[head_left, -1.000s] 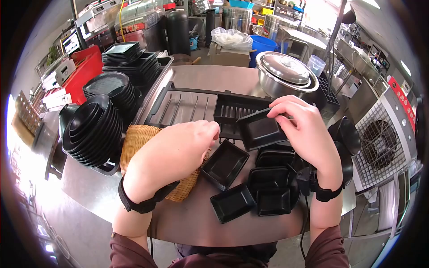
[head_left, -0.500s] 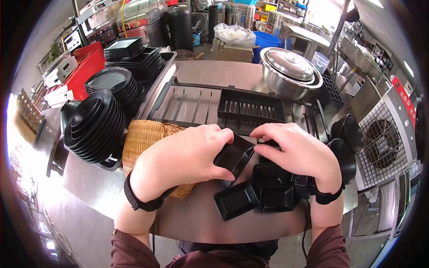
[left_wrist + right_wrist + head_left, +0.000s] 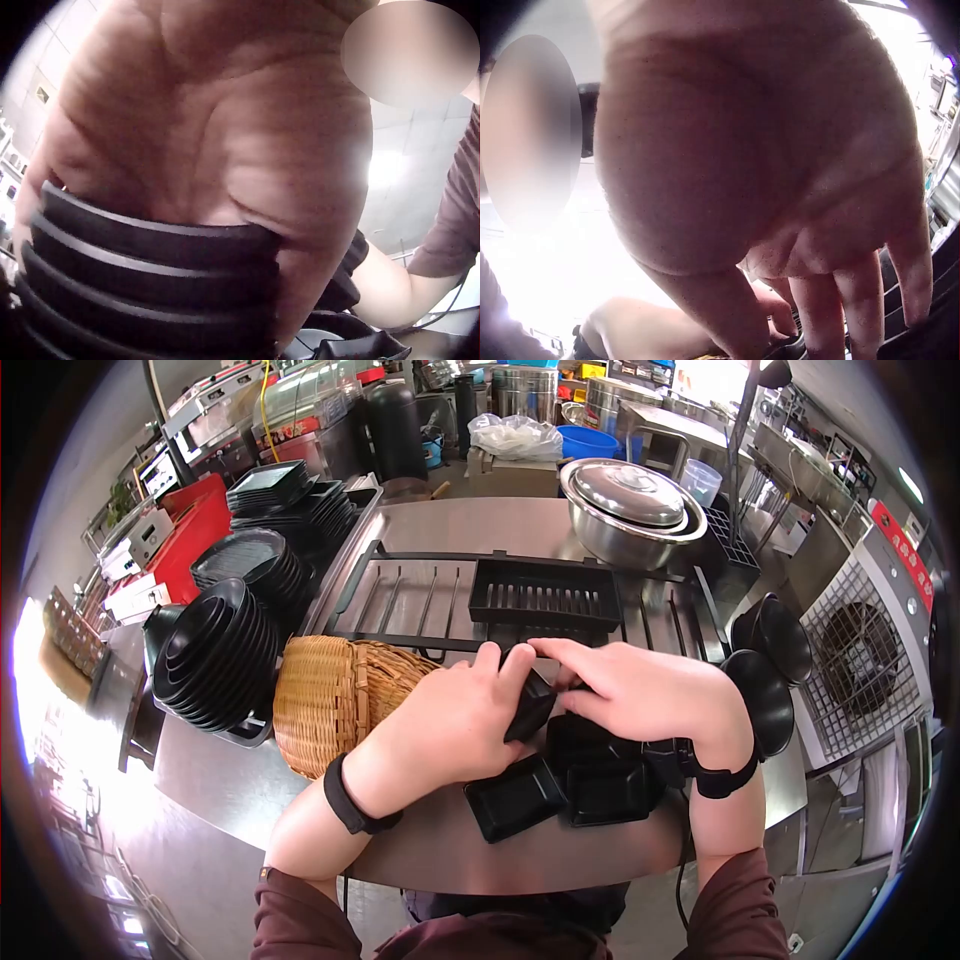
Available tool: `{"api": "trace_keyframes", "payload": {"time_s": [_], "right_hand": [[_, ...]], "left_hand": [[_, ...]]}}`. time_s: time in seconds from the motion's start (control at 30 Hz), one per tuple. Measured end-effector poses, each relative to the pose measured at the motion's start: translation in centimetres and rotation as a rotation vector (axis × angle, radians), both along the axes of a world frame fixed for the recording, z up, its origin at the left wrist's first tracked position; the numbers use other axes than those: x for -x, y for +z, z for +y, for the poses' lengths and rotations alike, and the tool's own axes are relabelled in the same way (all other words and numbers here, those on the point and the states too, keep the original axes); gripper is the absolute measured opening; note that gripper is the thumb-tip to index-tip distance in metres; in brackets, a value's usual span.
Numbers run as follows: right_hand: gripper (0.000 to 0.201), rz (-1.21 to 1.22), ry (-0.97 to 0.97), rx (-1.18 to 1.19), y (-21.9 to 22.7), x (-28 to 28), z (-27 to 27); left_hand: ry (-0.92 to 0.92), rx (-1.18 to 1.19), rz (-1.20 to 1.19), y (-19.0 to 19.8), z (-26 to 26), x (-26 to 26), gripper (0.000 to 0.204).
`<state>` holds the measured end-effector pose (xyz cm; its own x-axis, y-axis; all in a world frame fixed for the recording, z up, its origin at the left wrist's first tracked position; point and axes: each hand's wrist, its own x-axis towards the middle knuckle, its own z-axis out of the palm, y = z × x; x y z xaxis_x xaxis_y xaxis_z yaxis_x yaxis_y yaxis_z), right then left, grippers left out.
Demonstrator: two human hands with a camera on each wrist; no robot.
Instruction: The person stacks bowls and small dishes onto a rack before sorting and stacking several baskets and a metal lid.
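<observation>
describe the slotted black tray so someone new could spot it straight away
On the steel table, find the lidded steel bowl at the far right. Nearer and to its left, a long black tray sits between two sets of thin metal rods. Slots line its floor; the small black dishes nearer have plain floors.

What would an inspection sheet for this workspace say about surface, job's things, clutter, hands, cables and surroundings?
Surface: steel table, shiny.
Job's things: rectangular black tray stack in the left hand; two front trays towards the person.
Clutter: wicker basket, stacked black bowls, lidded steel bowl.
Hands: left grips the stack; right hand reaches beside it, fingers extended, contact unclear.
Cables: black cable hangs below the right wrist.
Surroundings: caged fan at right; blue tub beyond the table.
</observation>
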<state>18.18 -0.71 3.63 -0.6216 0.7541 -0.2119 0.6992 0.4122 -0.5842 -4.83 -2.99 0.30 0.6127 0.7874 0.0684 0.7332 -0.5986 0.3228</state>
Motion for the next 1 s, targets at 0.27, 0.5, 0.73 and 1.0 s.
{"api": "trace_keyframes", "payload": {"time_s": [0.27,0.5,0.73,1.0], "right_hand": [[0.044,-0.062,-0.075,-0.119,0.7,-2.3,0.2],[0.046,-0.034,-0.072,-0.194,1.8,-2.8,-0.5],[0.05,-0.049,-0.054,-0.249,1.2,-3.4,-0.5],[0.049,-0.04,-0.099,-0.242,1.5,-3.9,-0.7]], "left_hand": [[-0.014,0.161,-0.071,0.8,1.3,0.1,0.093],[-0.114,-0.003,0.089,0.6,2.5,-0.1,0.107],[0.0,0.638,0.369,3.5,8.7,-1.0,0.103],[-0.039,0.821,0.365,1.8,7.3,-3.1,0.099]]}}
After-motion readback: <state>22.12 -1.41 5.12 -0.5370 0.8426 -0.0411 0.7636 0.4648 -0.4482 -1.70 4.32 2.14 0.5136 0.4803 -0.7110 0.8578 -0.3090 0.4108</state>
